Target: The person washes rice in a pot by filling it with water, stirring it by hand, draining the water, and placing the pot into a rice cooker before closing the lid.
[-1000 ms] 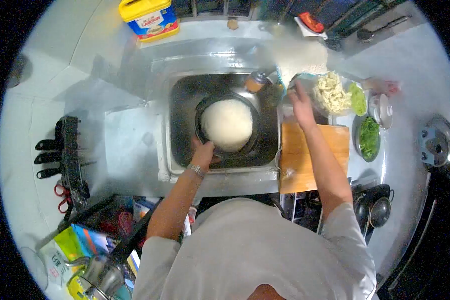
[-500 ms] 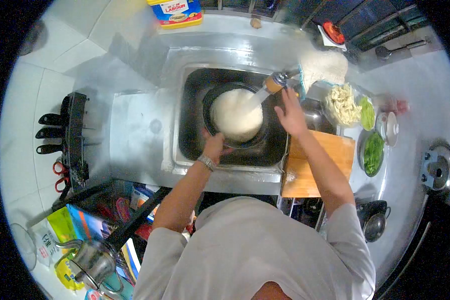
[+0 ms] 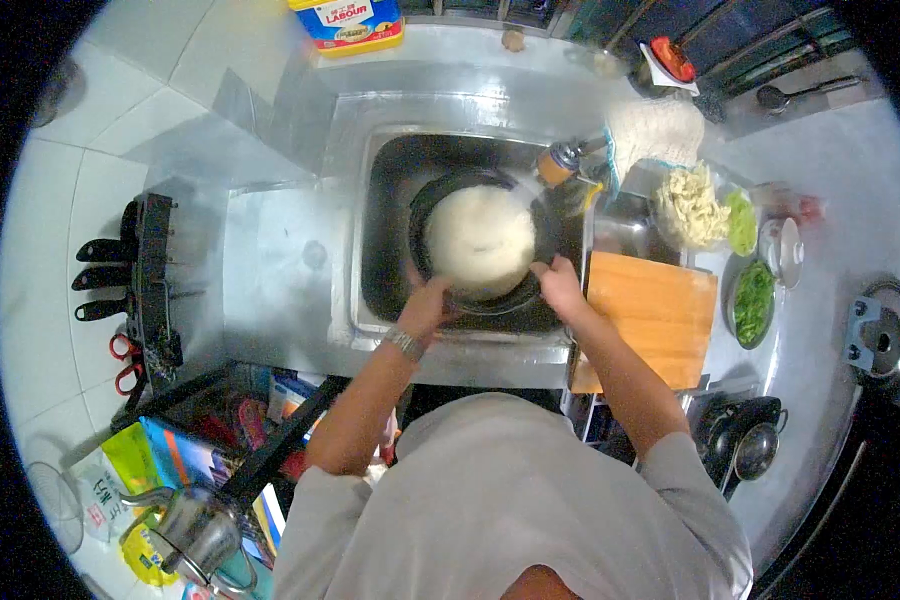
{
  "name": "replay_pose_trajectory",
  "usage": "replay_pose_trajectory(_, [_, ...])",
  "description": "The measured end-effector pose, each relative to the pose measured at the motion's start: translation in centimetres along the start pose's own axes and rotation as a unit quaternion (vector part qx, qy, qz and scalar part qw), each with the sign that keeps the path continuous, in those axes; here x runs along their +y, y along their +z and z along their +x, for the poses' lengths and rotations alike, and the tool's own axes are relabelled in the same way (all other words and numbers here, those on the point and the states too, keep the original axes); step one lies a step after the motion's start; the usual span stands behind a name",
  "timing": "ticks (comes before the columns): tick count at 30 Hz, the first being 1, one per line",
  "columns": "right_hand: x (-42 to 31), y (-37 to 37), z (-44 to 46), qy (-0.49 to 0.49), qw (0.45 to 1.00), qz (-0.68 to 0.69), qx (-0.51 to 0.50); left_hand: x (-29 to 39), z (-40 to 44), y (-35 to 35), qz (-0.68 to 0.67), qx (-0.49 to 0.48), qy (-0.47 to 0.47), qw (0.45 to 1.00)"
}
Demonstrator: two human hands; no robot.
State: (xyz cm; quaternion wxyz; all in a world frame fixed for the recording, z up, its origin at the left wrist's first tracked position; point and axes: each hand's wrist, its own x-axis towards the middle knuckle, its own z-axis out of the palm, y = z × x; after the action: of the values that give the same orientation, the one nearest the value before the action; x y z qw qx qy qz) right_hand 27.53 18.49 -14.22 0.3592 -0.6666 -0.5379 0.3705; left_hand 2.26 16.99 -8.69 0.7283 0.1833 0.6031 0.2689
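Note:
A dark round pot [image 3: 419,215] stands in the steel sink [image 3: 382,300], full of cloudy white liquid [image 3: 478,240]. My left hand [image 3: 427,308], with a watch on the wrist, is closed on the pot's near left rim. At the near right rim, my right hand [image 3: 560,287] grips the pot with thumb and fingers. What lies under the liquid is hidden. Just beyond the pot's right side hangs the faucet [image 3: 558,163], and no stream shows from it.
Right of the sink lies a wooden cutting board [image 3: 650,320], with a bowl of pale shredded food [image 3: 692,208] and a dish of chopped greens [image 3: 752,303] behind. A cloth [image 3: 653,135] hangs by the faucet. Knives [image 3: 102,278] are racked on the left wall. A kettle [image 3: 198,530] stands lower left.
The water stream from the faucet has stopped. My right hand has come down from the faucet to the pot's rim. My left hand stays on the pot.

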Motion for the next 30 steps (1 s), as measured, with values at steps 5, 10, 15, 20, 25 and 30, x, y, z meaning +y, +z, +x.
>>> replay_pose_trajectory(5, [-0.6, 0.1, 3.5, 0.188, 0.976, -0.047, -0.104, 2.2, 0.6, -0.1, -0.05, 0.021, -0.021, 0.998])
replay_pose_trajectory(10, [-1.4, -0.9, 0.9, 0.189, 0.977, -0.052, -0.081, 0.3, 1.9, -0.3, -0.02, -0.01, 0.004, 1.0])
replay_pose_trajectory(15, [-2.6, 1.1, 2.1, 0.222, 0.962, -0.009, -0.16, 0.8, 0.5, -2.0, -0.048, 0.019, -0.032, 0.998])
replay_pose_trajectory(20, [-3.9, -0.2, 2.5, 0.25, 0.96, 0.052, -0.111, 4.2, -0.1, -0.1, 0.011, 0.03, -0.044, 0.999])
replay_pose_trajectory(25, [-3.1, 1.4, 0.2, 0.239, 0.962, 0.085, -0.099, 1.9, -0.5, -1.7, 0.122, 0.048, 0.167, 0.977])
replay_pose_trajectory(30, [-8.8, 0.7, 1.7, 0.295, 0.941, 0.127, -0.107, 3.3, 1.2, -1.7, 0.121, 0.066, 0.236, 0.962])
